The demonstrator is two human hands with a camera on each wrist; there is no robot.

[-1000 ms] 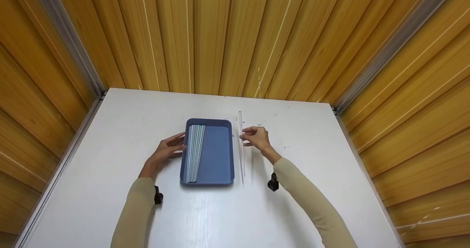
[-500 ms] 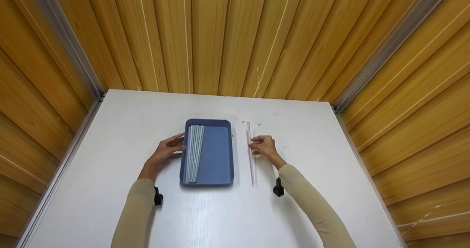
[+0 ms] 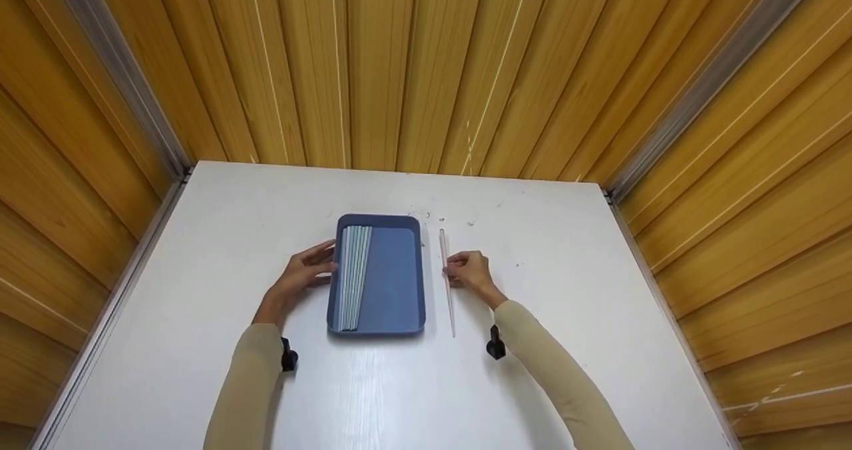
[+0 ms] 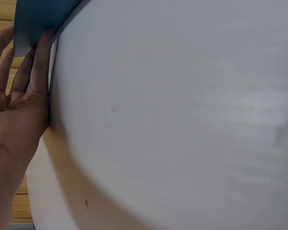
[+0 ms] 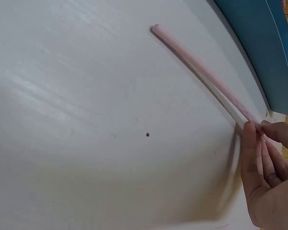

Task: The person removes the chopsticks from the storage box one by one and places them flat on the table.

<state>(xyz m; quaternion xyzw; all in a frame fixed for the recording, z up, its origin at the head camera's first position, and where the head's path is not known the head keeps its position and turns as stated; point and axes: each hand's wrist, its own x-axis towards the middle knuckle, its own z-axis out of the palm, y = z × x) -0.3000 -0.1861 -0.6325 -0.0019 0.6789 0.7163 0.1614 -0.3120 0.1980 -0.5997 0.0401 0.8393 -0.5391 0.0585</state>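
Between thumb and fingertips, my right hand [image 3: 471,270] pinches a slim pale pink straw [image 3: 451,307] near its middle, just right of the tray. In the right wrist view, a white strip runs beside the pink straw [image 5: 192,57]; whether it is a second straw I cannot tell. My left hand [image 3: 299,280] touches the left outer wall of a blue rectangular tray [image 3: 393,280] with extended fingers. In the left wrist view, fingers [image 4: 41,72] lie against the tray's wall [image 4: 38,21]. Several pale green and white straws [image 3: 354,277] lie side by side along the tray's left side.
The tray and straws are on a white table [image 3: 399,397]. Small dark specks [image 3: 471,224] mark its surface beyond the right hand. Yellow wood-patterned panels [image 3: 386,70] stand at the back and both sides.
My right hand shifted right and toward the person with the pink straw, then slightly back left toward the tray. The left hand and the tray have stayed in place.
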